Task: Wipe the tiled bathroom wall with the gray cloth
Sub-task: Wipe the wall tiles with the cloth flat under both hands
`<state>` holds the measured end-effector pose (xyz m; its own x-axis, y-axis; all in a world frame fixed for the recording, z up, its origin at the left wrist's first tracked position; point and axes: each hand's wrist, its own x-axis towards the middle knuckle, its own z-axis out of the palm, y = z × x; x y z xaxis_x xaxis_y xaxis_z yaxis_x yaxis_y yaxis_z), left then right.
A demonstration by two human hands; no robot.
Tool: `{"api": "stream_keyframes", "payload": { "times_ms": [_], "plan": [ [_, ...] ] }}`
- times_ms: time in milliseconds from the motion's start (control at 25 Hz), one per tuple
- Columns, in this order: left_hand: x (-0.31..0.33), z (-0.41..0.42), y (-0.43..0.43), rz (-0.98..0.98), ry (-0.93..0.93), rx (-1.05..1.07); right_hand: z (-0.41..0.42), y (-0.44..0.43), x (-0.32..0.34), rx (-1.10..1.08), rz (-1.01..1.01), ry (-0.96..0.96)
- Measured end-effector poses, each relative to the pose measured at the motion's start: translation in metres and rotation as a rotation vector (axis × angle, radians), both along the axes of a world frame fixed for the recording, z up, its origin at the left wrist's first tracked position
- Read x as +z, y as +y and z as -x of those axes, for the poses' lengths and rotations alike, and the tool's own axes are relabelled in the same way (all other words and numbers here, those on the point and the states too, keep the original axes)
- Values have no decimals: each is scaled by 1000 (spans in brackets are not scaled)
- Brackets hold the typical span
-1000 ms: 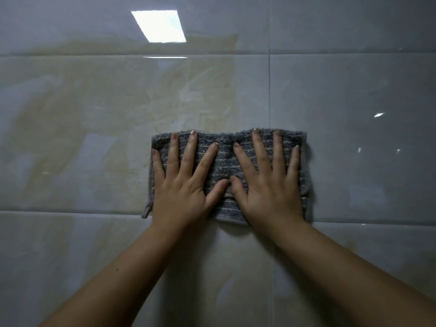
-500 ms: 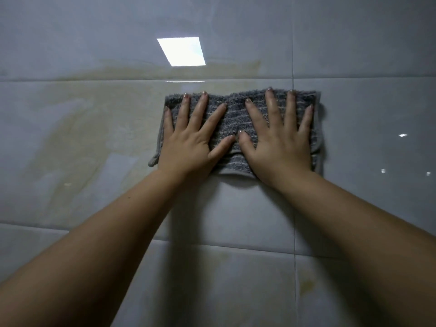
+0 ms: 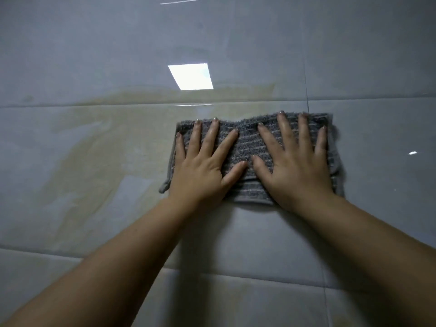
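A folded gray cloth with pale stripes lies flat against the glossy tiled wall. My left hand presses its left half with straight, spread fingers. My right hand presses the right half the same way, thumbs nearly touching in the middle. The cloth's top edge sits just below a horizontal grout line, and its right part lies across a vertical grout line. Both forearms reach up from the bottom of the view.
A beige, streaky patch spreads over the tile left of the cloth. A bright rectangular light reflection shines above the cloth. Another horizontal grout line runs below my forearms.
Both hands slid the cloth up the wall, from the lower grout line to just under the upper one. In the last half second the view tilted up and the cloth stayed under that line.
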<state>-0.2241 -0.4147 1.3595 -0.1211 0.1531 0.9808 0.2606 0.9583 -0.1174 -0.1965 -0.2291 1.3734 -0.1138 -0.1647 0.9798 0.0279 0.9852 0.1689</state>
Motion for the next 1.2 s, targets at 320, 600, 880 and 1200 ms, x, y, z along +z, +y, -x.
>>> {"api": "stream_keyframes", "payload": {
  "times_ms": [320,600,880,1200],
  "plan": [
    [54,10,-55,30,51,-12,12,-66,44,12,4,37],
    [91,1,-7,144,72,-63,1,-13,68,-40,205,0],
    [143,12,-69,83,40,-27,13,-79,115,-2,179,7],
    [81,16,-99,90,80,-27,15,-97,57,-13,42,20]
  ]
}}
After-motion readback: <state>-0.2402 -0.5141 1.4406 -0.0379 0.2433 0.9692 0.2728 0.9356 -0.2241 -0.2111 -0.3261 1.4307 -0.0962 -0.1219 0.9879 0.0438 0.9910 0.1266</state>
